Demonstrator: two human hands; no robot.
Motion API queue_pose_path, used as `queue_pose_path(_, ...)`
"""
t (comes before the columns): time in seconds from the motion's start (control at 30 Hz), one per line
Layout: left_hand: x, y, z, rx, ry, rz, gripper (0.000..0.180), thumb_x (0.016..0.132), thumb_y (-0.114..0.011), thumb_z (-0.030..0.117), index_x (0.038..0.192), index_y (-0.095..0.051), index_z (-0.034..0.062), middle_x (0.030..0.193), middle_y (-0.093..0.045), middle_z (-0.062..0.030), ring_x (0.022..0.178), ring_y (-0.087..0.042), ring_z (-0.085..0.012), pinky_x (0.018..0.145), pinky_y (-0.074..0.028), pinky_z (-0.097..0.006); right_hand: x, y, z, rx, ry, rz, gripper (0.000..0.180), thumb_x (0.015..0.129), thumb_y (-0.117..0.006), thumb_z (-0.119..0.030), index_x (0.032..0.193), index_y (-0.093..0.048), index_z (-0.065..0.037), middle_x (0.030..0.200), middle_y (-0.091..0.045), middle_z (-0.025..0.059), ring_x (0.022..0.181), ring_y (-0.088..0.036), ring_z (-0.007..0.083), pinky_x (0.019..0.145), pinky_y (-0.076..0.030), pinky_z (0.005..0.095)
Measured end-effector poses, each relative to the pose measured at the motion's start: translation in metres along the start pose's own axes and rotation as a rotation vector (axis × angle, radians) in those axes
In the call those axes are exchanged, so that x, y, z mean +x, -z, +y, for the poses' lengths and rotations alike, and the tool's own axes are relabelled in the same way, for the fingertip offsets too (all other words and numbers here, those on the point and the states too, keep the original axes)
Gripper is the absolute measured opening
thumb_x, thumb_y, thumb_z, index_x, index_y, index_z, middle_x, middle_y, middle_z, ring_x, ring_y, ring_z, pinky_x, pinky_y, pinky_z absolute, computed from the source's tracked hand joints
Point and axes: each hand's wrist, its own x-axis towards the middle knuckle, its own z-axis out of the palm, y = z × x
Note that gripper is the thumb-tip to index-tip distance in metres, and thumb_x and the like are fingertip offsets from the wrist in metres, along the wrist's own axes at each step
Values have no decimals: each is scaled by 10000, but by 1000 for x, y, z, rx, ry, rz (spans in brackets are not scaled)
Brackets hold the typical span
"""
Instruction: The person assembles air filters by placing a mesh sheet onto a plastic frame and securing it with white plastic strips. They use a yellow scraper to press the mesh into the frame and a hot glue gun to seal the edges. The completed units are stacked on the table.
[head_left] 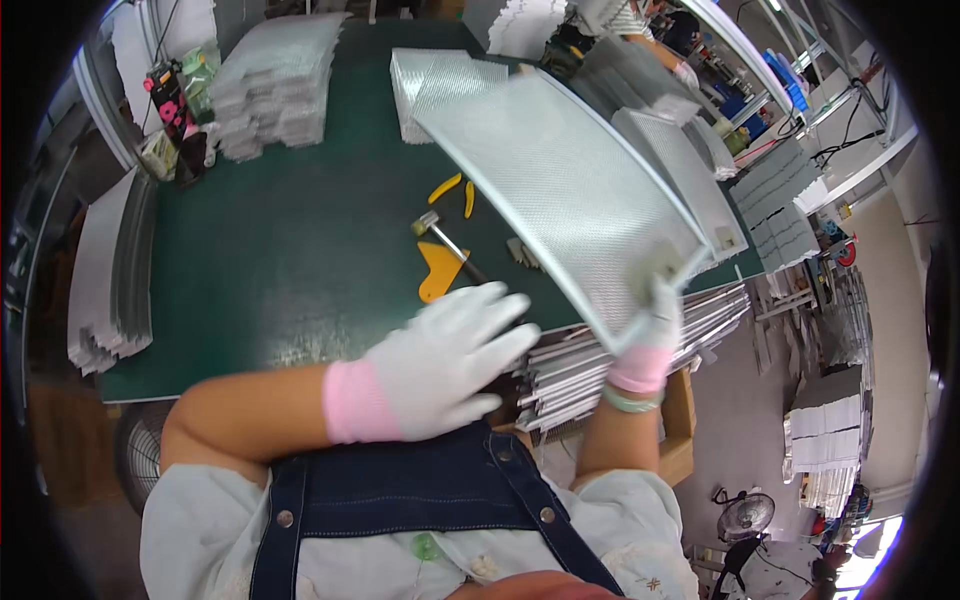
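My right hand [652, 335], in a white glove with a pink cuff, grips the near right end of a framed mesh panel [570, 170]. The panel is a silvery sheet with a thin pale frame, held tilted over the table's right side. My left hand [445, 350], gloved alike, holds nothing; its fingers are stretched and apart at the table's front edge. Just beyond it lies a hammer [452, 240], its dark grip pointing toward my fingers. A yellow scraper [438, 270] rests beside the hammer, and yellow-handled pliers [468, 198] lie farther off.
Metal frame strips [570, 385] are bundled below the green table's [230, 260] front edge. Stacks of mesh sheets stand at the far left [285, 75], left edge [115, 265] and far right [640, 80]. Another person's arm [655, 45] shows at the back right.
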Motion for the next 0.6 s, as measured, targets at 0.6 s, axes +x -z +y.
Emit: queue_pose_path(0.6, -156, 26, -62, 175, 740, 166, 514, 847, -666, 143, 1322, -529, 2, 1371, -527, -223, 1323, -466, -383, 1125, -364, -440, 337, 197, -70, -1019, -61, 328, 584, 914, -643, -420, 1300, -570, 12, 1276, -636, 165, 1102, -635, 327, 926, -506, 454)
